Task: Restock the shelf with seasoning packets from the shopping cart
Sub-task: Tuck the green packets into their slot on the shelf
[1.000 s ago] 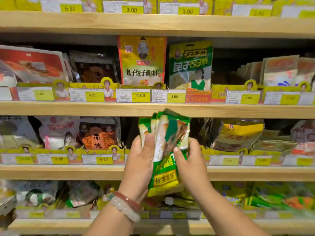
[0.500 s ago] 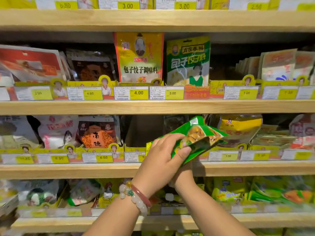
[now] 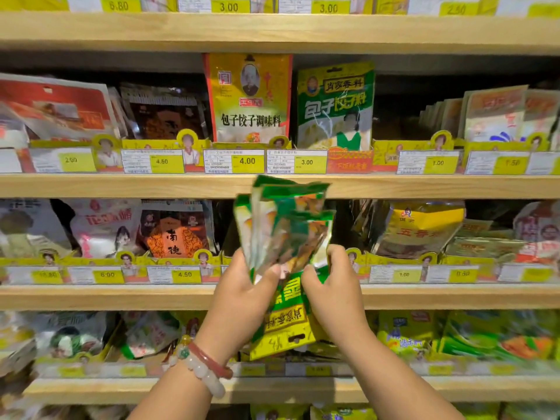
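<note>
A stack of green and yellow seasoning packets (image 3: pixel 288 234) stands upright and upside down between both my hands, in front of the middle shelf (image 3: pixel 121 297). My left hand (image 3: pixel 242 301) grips the stack's left side, thumb across the front. My right hand (image 3: pixel 336 292) pinches its right edge. The tops of the packets reach the board of the shelf above. Behind them lies a dark gap in the row of goods. The shopping cart is out of view.
Matching green packets (image 3: pixel 336 107) stand on the upper shelf beside a yellow packet (image 3: pixel 248 98). Red, white and orange packets fill the middle shelf to the left, yellow packets (image 3: pixel 418 228) to the right. Price tags line every shelf edge. More packets lie on the bottom shelf.
The stack lay tilted flat to the right under my left hand half a second ago; it now stands upright again, held by both hands and raised slightly.
</note>
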